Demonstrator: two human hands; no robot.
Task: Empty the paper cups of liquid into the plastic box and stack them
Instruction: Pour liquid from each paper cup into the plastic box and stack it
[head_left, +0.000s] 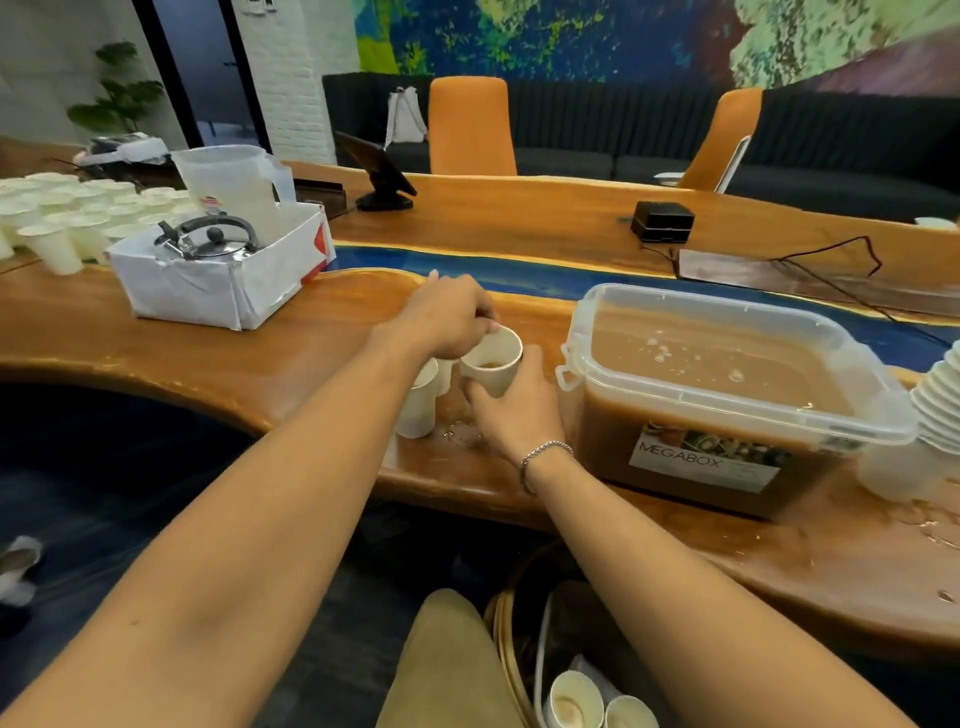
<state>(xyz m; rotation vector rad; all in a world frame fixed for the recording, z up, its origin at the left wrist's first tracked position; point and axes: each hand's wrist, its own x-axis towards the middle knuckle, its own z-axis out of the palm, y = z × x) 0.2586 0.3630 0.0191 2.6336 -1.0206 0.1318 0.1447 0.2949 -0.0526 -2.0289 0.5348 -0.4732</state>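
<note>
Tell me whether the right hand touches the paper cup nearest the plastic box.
Touching. Head view shows the right hand gripping the paper cup by its side.

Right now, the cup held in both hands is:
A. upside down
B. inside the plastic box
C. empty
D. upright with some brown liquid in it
D: the cup stands upright above the table, the left hand at its rim and the right hand round its side, with brown liquid inside.
</note>
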